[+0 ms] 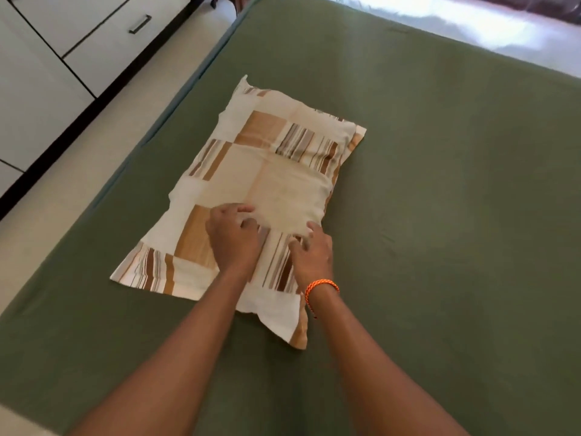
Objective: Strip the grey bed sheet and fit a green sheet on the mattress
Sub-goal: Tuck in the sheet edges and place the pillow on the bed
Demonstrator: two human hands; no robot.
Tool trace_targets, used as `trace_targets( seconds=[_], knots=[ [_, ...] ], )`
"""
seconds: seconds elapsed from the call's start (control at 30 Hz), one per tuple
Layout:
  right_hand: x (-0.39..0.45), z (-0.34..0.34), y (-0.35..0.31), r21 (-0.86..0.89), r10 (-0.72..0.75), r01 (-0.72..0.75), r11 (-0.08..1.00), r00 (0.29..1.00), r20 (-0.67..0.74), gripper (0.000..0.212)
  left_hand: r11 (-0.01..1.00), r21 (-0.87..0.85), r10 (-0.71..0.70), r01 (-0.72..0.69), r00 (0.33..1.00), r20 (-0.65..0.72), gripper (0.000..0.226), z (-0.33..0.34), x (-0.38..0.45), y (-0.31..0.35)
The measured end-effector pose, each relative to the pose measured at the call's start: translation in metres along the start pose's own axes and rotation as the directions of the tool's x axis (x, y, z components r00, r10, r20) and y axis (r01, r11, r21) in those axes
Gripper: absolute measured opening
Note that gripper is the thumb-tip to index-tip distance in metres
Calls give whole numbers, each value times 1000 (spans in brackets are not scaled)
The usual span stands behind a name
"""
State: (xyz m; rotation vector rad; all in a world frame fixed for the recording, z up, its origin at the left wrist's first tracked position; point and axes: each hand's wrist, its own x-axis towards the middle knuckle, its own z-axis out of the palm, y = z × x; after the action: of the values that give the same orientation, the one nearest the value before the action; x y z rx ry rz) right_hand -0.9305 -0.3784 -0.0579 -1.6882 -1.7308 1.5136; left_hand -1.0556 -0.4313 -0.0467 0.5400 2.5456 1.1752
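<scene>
A green sheet (424, 184) lies flat and smooth over the mattress and fills most of the view. On it lies a pillow (261, 171) in a cream case with brown and tan stripes and squares, set at a slant. My left hand (232, 240) rests on the near half of the pillow, fingers curled and bunching the case fabric. My right hand (314, 253), with an orange braided band at the wrist, sits just beside it, fingers bent onto the same fabric. No grey sheet is in view.
White cabinet drawers (103, 36) with dark handles stand to the left, across a strip of pale floor (78, 158). Bright sunlight falls on the floor (471, 20) beyond the far edge of the bed.
</scene>
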Motion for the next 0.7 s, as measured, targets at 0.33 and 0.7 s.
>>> trace_targets(
  seconds=[0.33,0.7],
  knots=[
    [81,70,-37,-28,431,-430,903,901,53,125,961,195,-224,196,965,133,126,-20,150,-67],
    [95,42,-18,159,200,-180,971,972,-120,104,977,24,-208,211,931,300,57,-36,159,-42]
  ],
)
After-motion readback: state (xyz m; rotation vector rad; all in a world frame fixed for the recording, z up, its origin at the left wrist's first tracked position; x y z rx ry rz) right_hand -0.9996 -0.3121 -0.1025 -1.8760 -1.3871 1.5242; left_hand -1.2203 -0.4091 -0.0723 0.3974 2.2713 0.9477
